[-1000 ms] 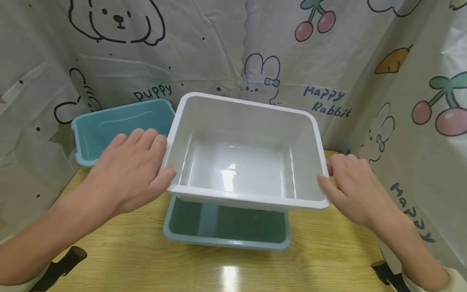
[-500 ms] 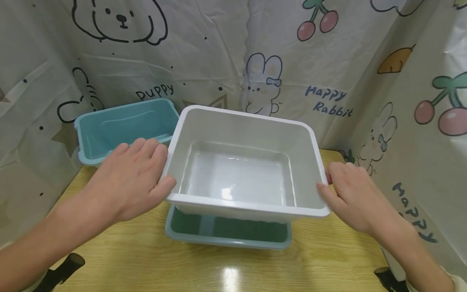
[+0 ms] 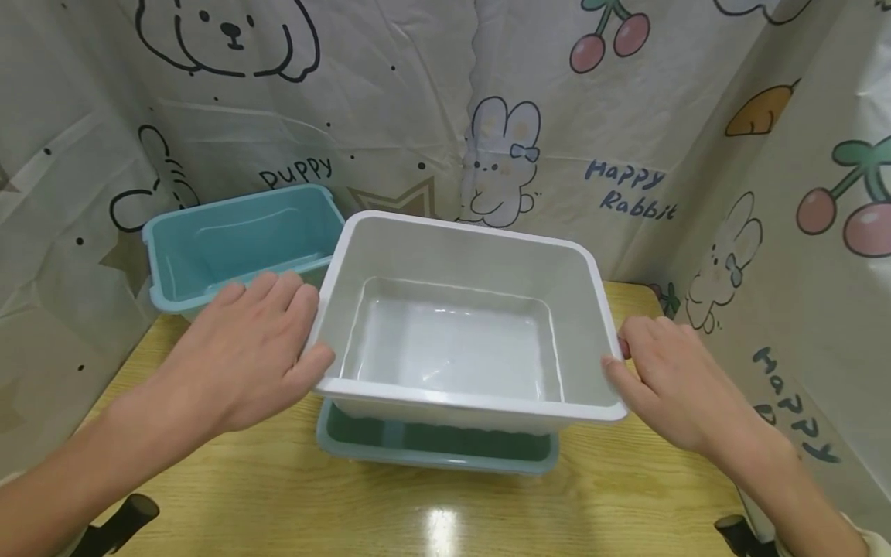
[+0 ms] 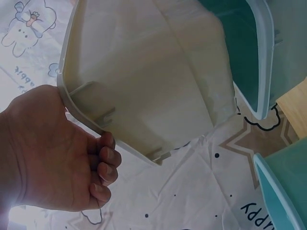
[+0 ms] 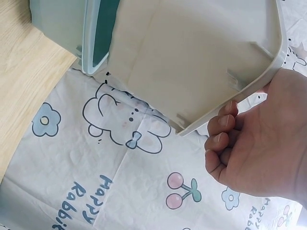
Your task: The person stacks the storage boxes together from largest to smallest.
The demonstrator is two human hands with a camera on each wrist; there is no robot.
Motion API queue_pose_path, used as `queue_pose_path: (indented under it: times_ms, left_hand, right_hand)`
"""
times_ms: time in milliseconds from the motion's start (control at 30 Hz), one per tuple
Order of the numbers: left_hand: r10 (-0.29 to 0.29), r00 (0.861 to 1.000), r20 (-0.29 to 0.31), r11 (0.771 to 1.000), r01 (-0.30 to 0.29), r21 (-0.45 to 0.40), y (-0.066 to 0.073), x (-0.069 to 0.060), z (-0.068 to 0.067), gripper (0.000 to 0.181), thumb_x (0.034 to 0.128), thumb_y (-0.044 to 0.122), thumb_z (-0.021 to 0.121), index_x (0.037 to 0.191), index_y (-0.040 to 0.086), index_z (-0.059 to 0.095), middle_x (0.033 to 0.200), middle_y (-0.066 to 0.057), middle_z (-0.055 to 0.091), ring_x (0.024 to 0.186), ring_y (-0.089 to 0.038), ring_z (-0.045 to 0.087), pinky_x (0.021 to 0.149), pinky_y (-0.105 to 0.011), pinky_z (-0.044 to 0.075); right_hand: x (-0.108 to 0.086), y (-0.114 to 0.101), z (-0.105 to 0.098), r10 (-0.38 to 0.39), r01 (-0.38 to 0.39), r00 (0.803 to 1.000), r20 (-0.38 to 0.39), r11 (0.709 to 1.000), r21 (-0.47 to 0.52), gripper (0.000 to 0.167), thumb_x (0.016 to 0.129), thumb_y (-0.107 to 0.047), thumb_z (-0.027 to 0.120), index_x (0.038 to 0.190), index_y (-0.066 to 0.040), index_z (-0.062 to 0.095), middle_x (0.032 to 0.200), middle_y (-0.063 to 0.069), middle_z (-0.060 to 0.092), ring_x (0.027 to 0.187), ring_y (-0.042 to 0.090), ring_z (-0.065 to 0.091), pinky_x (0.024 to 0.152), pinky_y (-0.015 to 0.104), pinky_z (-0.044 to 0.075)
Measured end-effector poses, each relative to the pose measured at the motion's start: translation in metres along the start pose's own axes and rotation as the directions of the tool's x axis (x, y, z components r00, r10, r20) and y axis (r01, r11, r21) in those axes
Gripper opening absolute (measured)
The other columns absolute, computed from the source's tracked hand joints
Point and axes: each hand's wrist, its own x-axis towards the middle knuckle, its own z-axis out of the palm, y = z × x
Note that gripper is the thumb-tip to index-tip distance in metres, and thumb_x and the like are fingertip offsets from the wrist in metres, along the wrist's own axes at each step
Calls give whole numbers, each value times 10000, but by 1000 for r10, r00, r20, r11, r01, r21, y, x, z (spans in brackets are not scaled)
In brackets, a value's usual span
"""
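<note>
A white plastic bin (image 3: 445, 340) is held up by its short-side rims, over a blue-green bin (image 3: 437, 464) on the table. The left hand (image 3: 240, 352) grips the left rim, its thumb on top near the front corner and fingertips curled under the lip, as the left wrist view shows. On the opposite side the right hand (image 3: 671, 379) grips the right rim, fingers (image 5: 220, 125) hooked beneath. The white bin's inside faces the head camera. Its base overlaps the blue-green bin's opening; I cannot tell how far it reaches inside.
A second teal bin (image 3: 240, 240) stands at the back left, close to the left hand. The wooden table (image 3: 278, 495) ends against a printed cloth (image 3: 404, 100) that hangs at the back and both sides. Dark cylindrical ends (image 3: 125, 522) show near both forearms.
Both hands have brought the white bin lower, its far rim dropping most, so it tips less toward the head camera. It covers more of the blue-green bin's opening. Both grips stay the same.
</note>
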Motion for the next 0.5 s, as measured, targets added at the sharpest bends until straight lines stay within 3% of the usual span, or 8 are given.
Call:
queue_pose_path:
  times_ms: [500]
  left_hand:
    - [11,1000,14,1000,-10,-13,0,-2,6,188,887,290,455,830,112,434,766,-26,375,698,-214,360,626,-342,275]
  right_hand:
    - [-2,1,7,-24,24,1000,-2,1000,-5,111,955,-227,535,899,-132,543,788,-52,474,742,160,405,709,374,305]
